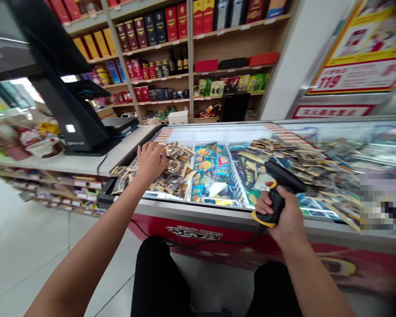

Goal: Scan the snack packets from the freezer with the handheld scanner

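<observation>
My right hand (285, 215) is wrapped round the handle of a black and yellow barcode scanner (280, 180), its head pointing up and to the left. A cable hangs from the handle's bottom. Palm down, my left hand (150, 162) lies on a loose pile of small tan and black packets (174, 169) at the left end of a chest freezer's glass top. Its fingers are stretched forward and apart, and no packet shows in its grasp. Beyond the scanner spreads a second pile of similar packets (303, 163).
The freezer (185, 207) holds colourful ice-cream packs (214, 167) under its glass. At left, a counter (82, 162) carries a black point-of-sale terminal (66, 97). Shelves of boxed bottles (152, 28) stand behind. The scanner's cable (214, 241) loops across the freezer front, above my knees.
</observation>
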### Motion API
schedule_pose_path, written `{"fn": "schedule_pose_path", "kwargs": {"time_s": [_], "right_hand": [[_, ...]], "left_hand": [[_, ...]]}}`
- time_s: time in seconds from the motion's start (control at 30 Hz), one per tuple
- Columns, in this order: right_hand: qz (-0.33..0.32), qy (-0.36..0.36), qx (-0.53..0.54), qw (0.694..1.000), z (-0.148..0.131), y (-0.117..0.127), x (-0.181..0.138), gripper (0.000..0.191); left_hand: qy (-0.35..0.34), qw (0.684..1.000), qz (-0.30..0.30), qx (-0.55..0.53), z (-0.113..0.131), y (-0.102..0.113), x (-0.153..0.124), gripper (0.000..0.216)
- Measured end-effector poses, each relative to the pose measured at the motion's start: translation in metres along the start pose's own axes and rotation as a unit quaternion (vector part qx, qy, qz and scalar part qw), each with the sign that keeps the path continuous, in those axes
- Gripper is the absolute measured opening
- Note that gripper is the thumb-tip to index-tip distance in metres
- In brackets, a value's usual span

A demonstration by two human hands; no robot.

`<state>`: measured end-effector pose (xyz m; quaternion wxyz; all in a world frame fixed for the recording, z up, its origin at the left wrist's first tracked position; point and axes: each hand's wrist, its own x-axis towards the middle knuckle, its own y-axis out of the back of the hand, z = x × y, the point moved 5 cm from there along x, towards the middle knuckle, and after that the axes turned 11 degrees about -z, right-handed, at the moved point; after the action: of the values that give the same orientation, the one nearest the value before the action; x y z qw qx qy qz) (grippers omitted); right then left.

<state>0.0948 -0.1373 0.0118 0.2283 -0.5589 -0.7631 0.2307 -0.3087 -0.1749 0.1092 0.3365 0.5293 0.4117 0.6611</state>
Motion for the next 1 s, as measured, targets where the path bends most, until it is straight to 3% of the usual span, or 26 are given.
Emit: {"fn": "schedule_pose_path", "kwargs": {"time_s": [0.1,0.23,0.33,0.47,0.6,0.73,0.9,1.0], "right_hand": [[0.017,0.034,-0.002,0.999,-0.007,0.002,-0.003,0.051],[0.07,0.118,-0.048,0.989,-0.034,0.027,-0.003,0.047],[0.062,0.135,-0.072,0.986,-0.057,0.055,-0.003,0.045],[0.013,0.105,-0.069,0.992,-0.071,0.073,-0.006,0.047],[-0.004,0.094,-0.072,0.993,-0.067,0.068,-0.01,0.046],[-0.005,0.092,-0.07,0.993,-0.061,0.069,-0.01,0.042],[-0.011,0.092,-0.076,0.993,-0.059,0.074,-0.011,0.038],[-0.014,0.09,-0.072,0.993,-0.059,0.074,-0.012,0.037]], "left_hand": [[-0.102,0.995,0.007,-0.023,0.06,-0.015,-0.01,0.041],[-0.195,0.975,-0.094,-0.041,0.159,-0.062,-0.014,0.039],[-0.195,0.962,-0.185,-0.042,0.224,-0.101,-0.001,0.046],[-0.14,0.953,-0.264,-0.053,0.282,-0.136,0.04,0.061],[-0.093,0.956,-0.263,-0.093,0.317,-0.159,0.092,0.073],[-0.089,0.958,-0.243,-0.126,0.336,-0.182,0.139,0.074],[-0.076,0.942,-0.28,-0.169,0.333,-0.206,0.181,0.086],[-0.106,0.935,-0.265,-0.212,0.33,-0.21,0.194,0.068]]}}
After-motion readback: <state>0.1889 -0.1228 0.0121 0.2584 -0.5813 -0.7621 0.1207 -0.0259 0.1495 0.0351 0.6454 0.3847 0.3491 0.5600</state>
